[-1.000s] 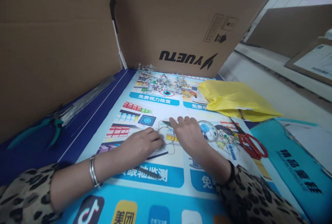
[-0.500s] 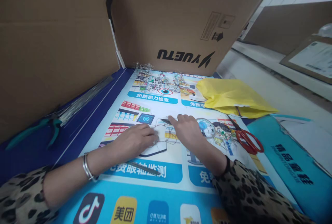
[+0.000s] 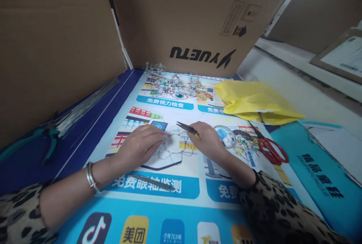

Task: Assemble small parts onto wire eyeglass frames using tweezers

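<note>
A thin wire bent into flower-like loops [image 3: 172, 154] lies between my hands over the printed sheet. My left hand [image 3: 144, 143] has its fingers pressed together on the upper left of the wire. In my right hand [image 3: 207, 138] is a slim pointed tool [image 3: 185, 127] with dark tips and a bit of yellow by the fingers; its exact kind cannot be made out. Its tips point left, above the wire. Near my left wrist lies a thin grey rod-like thing [image 3: 152, 181]. Right of my right hand is a clear round dish [image 3: 224, 137].
Red-handled scissors [image 3: 273, 150] and a yellow bag [image 3: 257, 102] lie to the right, beside a teal shoe-box piece [image 3: 308, 157]. Teal-handled pliers [image 3: 51, 138] and a bundle of straight wires [image 3: 90, 102] are left. Tangled wire pieces [image 3: 195, 85] lie before the cardboard wall [image 3: 183, 21].
My left hand has drawn slightly back left and up, and more of the wire loops shows. The right hand has shifted a little right, with its tool now more visible. The view has tilted slightly.
</note>
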`<state>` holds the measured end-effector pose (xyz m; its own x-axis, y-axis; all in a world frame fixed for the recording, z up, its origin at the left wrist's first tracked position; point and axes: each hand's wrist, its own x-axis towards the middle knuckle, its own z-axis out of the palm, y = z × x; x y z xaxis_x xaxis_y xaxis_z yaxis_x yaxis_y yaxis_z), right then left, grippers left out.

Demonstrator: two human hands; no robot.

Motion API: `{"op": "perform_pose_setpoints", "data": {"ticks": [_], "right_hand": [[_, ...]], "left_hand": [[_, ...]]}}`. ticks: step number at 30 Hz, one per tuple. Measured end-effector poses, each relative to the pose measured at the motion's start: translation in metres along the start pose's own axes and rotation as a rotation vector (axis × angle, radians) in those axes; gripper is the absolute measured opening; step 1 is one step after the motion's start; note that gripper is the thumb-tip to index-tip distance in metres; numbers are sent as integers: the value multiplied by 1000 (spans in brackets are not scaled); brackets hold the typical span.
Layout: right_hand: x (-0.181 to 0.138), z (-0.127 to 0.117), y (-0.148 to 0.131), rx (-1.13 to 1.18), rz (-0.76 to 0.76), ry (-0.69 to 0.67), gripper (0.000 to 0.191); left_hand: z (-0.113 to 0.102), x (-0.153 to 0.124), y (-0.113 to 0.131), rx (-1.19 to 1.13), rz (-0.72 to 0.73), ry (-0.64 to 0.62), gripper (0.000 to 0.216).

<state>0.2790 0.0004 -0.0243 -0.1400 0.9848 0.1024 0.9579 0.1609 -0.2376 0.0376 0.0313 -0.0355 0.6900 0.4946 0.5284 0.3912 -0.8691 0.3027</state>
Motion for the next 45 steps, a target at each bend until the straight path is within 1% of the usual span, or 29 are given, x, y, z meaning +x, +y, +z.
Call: {"op": "perform_pose_setpoints", "data": {"ticks": [3,6,9,15,19,26,33,41,43,45], "right_hand": [[-1,3,-2,39,-22,-24,16],[-2,4,-6,27,-39,-50,16],[-2,4,-8,0,-54,-72,18],[-2,3,-10,-37,-26,-84,19],[0,2,-11,-53,-20,-119,20],[1,2,-10,3,-51,-148,20],[0,4,-6,46,-60,-145,22],[-2,9,-5,116,-23,-52,23],[-2,10,-4,144,-7,-26,23],[-2,11,-3,189,2,25,22]], "left_hand": [[2,1,-1,25,-23,-85,25],[4,2,-1,51,-32,-194,32],[6,2,-1,61,-55,-267,40],[8,1,1,94,-72,-355,44],[7,1,3,149,-96,-400,45],[5,4,3,126,-74,-392,47],[5,4,-2,114,-123,-335,42],[3,5,-1,93,-114,-335,44],[2,5,-2,62,-110,-313,46],[2,6,-4,15,-123,-254,45]]}}
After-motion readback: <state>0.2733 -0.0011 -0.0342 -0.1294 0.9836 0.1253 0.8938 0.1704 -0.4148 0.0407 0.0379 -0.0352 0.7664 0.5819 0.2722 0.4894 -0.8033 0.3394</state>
